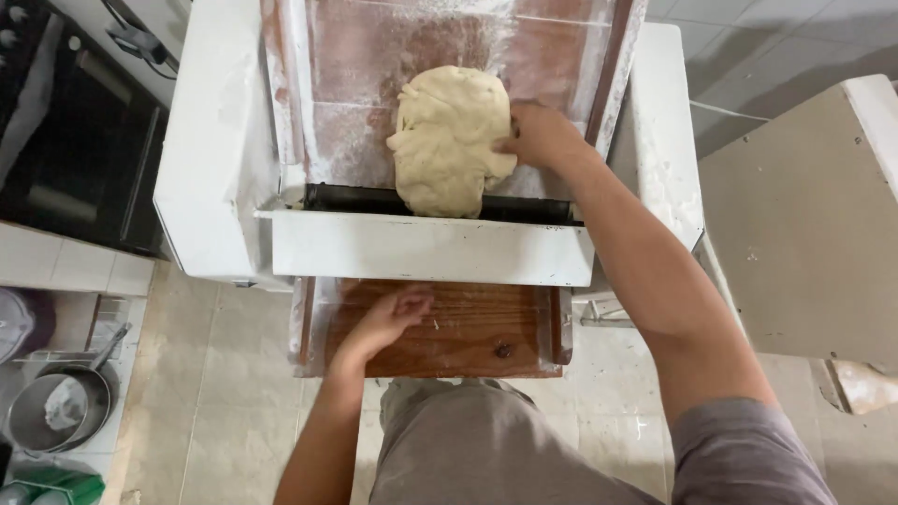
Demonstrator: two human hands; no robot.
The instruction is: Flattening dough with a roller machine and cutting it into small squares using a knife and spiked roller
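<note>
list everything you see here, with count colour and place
pale lumpy dough sheet: 1, cream, on the floured upper board, lower end at the dark roller slot
white metal dough roller machine: 1, white, centre
brown wooden lower tray: 1, brown, under the machine's front
grey metal bowl: 1, grey, bottom left on a tiled counter
black oven: 1, black, upper left
beige panel: 1, beige, right
right hand: 1, on the dough's right edge
left hand: 1, open over the lower tray
</note>
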